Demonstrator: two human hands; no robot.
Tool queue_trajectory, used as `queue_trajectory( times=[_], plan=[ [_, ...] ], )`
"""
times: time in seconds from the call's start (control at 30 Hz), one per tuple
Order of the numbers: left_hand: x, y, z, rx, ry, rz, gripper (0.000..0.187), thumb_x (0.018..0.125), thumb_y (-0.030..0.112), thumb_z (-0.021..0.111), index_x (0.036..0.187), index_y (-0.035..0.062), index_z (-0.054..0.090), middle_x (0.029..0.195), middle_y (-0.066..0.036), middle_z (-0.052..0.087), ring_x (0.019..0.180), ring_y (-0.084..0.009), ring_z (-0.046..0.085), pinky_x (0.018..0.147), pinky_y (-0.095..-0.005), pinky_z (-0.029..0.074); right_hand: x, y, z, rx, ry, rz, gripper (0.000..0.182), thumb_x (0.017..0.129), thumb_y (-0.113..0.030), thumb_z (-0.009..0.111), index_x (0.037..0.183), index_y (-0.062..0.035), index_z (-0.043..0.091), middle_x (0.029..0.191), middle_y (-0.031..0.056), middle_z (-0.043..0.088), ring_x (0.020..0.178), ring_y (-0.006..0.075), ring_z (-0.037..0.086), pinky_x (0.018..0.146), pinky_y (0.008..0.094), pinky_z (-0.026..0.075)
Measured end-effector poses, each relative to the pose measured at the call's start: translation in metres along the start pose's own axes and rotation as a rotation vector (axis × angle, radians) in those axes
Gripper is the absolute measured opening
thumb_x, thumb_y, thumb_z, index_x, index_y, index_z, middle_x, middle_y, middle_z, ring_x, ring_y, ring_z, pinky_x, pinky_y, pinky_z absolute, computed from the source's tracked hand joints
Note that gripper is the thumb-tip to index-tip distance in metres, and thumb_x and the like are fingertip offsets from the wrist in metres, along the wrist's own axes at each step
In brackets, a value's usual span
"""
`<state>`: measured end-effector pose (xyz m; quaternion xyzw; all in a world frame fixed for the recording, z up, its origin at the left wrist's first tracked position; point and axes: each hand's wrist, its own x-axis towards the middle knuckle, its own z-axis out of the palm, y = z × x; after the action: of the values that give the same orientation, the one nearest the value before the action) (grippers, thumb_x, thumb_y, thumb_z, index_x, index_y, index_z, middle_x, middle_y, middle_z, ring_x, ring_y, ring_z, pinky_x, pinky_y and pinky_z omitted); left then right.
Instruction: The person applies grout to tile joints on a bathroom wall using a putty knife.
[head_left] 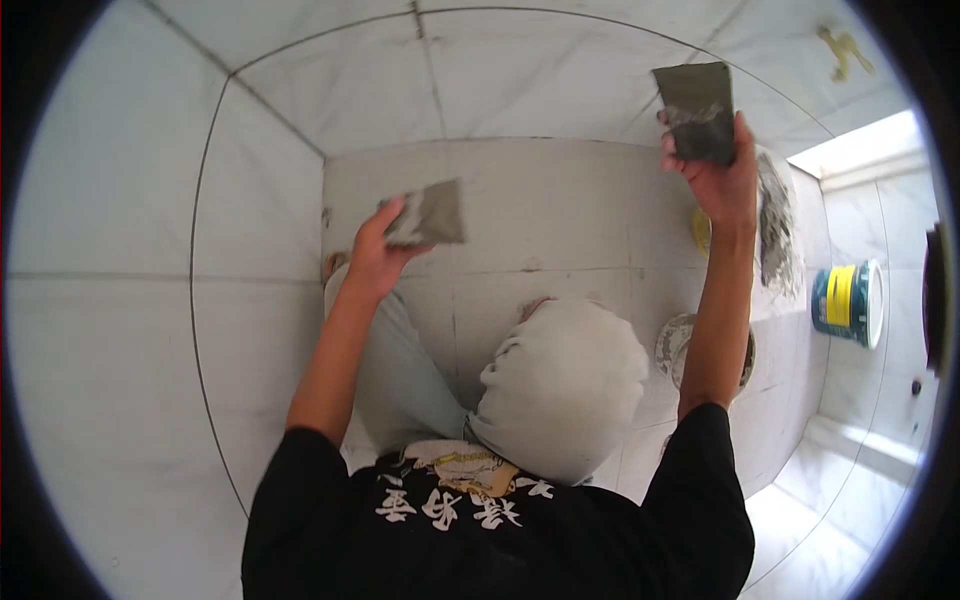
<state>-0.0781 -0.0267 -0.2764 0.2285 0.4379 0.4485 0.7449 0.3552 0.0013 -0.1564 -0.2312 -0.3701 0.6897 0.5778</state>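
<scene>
My left hand (383, 250) is closed on a flat grey rectangular piece (430, 214) coated with what looks like wet mortar, held over the floor left of centre. Raised at the upper right, near the tiled wall, my right hand (722, 180) grips a second grey rectangular piece (700, 108) from below. That piece is smeared too, with a darker lower part. The two pieces are well apart. My fingers behind each piece are partly hidden.
Marbled tiles (330, 80) cover the walls around the tiled floor (540, 210). On the right are a mound of grey mortar (776, 225), a teal bucket with a yellow label (840, 300) and a smeared bucket (672, 342) partly behind my right forearm. My bent knees fill the lower middle.
</scene>
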Motion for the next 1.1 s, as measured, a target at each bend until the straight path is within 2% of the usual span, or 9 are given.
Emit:
queue_trajectory(
  times=[0.13, 0.3, 0.43, 0.53, 0.6, 0.73, 0.9, 1.03, 1.1],
  plan=[
    [0.008, 0.026, 0.055, 0.12, -0.119, 0.009, 0.041, 0.097, 0.036, 0.057, 0.119, 0.0021, 0.059, 0.107, -0.008, 0.068, 0.09, -0.0187, 0.068, 0.075, -0.0358, 0.059, -0.016, 0.047, 0.088, -1.543, -0.285, -0.277, 0.05, 0.089, -0.029, 0.068, 0.136, -0.0145, 0.057, 0.121, 0.0204, 0.056, 0.108, 0.0345, 0.057, 0.094, 0.045, 0.047],
    [0.018, 0.041, 0.091, 0.271, -0.134, 0.051, 0.039, 0.095, 0.036, 0.059, 0.116, 0.0032, 0.061, 0.101, -0.007, 0.069, 0.083, -0.0173, 0.069, 0.068, -0.0336, 0.059, -0.016, 0.059, 0.107, -1.765, -0.485, -0.309, 0.05, 0.081, -0.027, 0.075, 0.129, -0.0217, 0.064, 0.128, 0.021, 0.051, 0.111, 0.0391, 0.053, 0.096, 0.0424, 0.044],
    [0.042, 0.05, 0.069, 0.206, -0.052, 0.157, 0.038, 0.095, 0.036, 0.058, 0.119, 0.007, 0.061, 0.109, -0.005, 0.068, 0.095, -0.0189, 0.066, 0.076, -0.0354, 0.055, -0.025, 0.071, 0.069, -1.844, -0.331, -0.119, 0.047, 0.084, -0.031, 0.072, 0.129, -0.0197, 0.064, 0.128, 0.0217, 0.051, 0.11, 0.038, 0.055, 0.094, 0.0422, 0.045],
    [0.037, 0.063, 0.036, 0.114, -0.063, 0.16, 0.039, 0.097, 0.034, 0.057, 0.125, 0.0078, 0.058, 0.117, -0.005, 0.065, 0.104, -0.0203, 0.063, 0.086, -0.0351, 0.051, -0.039, 0.12, -0.03, -1.306, 0.039, 0.054, 0.055, 0.09, -0.037, 0.067, 0.138, -0.0142, 0.054, 0.125, 0.0185, 0.054, 0.109, 0.0338, 0.057, 0.093, 0.0426, 0.045],
    [0.03, 0.056, 0.001, -0.01, 0.024, 0.069, 0.038, 0.099, 0.031, 0.054, 0.127, 0.0062, 0.057, 0.123, -0.008, 0.064, 0.112, -0.0231, 0.061, 0.093, -0.0365, 0.05, -0.038, 0.152, -0.083, -0.025, 0.543, 0.105, 0.068, 0.094, -0.044, 0.063, 0.146, -0.0066, 0.04, 0.119, 0.0138, 0.056, 0.103, 0.0285, 0.058, 0.091, 0.0441, 0.046],
    [0.003, 0.03, -0.093, -0.3, 0.021, -0.103, 0.037, 0.102, 0.024, 0.049, 0.13, 0.0008, 0.054, 0.13, -0.014, 0.061, 0.119, -0.0284, 0.059, 0.1, -0.0434, 0.051, 0.013, 0.186, -0.161, 0.057, 0.824, -0.154, 0.076, 0.093, -0.042, 0.065, 0.147, -0.0014, 0.03, 0.116, 0.0105, 0.056, 0.098, 0.0249, 0.058, 0.089, 0.0446, 0.048],
    [-0.028, -0.02, -0.138, -0.399, 0.073, -0.156, 0.044, 0.102, 0.029, 0.047, 0.135, 0.001, 0.051, 0.127, -0.016, 0.063, 0.109, -0.0285, 0.066, 0.083, -0.0406, 0.06, 0.113, 0.22, -0.199, -0.499, 1.23, -0.334, 0.077, 0.089, -0.04, 0.069, 0.142, 0.0025, 0.033, 0.116, 0.0121, 0.055, 0.097, 0.0233, 0.057, 0.087, 0.0397, 0.05],
    [-0.02, -0.018, -0.146, -0.532, -0.169, -0.206, 0.046, 0.103, 0.034, 0.044, 0.138, 0.004, 0.05, 0.128, -0.016, 0.062, 0.107, -0.0289, 0.067, 0.074, -0.0406, 0.062, 0.104, 0.252, -0.167, -0.614, 1.129, -0.328, 0.07, 0.09, -0.04, 0.068, 0.141, -0.0017, 0.039, 0.114, 0.017, 0.058, 0.093, 0.0198, 0.06, 0.08, 0.0341, 0.051],
    [-0.007, -0.021, -0.156, -0.504, -0.256, -0.21, 0.047, 0.103, 0.036, 0.041, 0.14, 0.0068, 0.048, 0.133, -0.017, 0.059, 0.11, -0.0303, 0.066, 0.069, -0.0423, 0.062, 0.073, 0.222, -0.153, -0.079, 1.05, -0.047, 0.07, 0.089, -0.04, 0.069, 0.137, 0.0012, 0.04, 0.113, 0.0119, 0.057, 0.092, 0.0194, 0.058, 0.074, 0.0348, 0.052]
  ],
)
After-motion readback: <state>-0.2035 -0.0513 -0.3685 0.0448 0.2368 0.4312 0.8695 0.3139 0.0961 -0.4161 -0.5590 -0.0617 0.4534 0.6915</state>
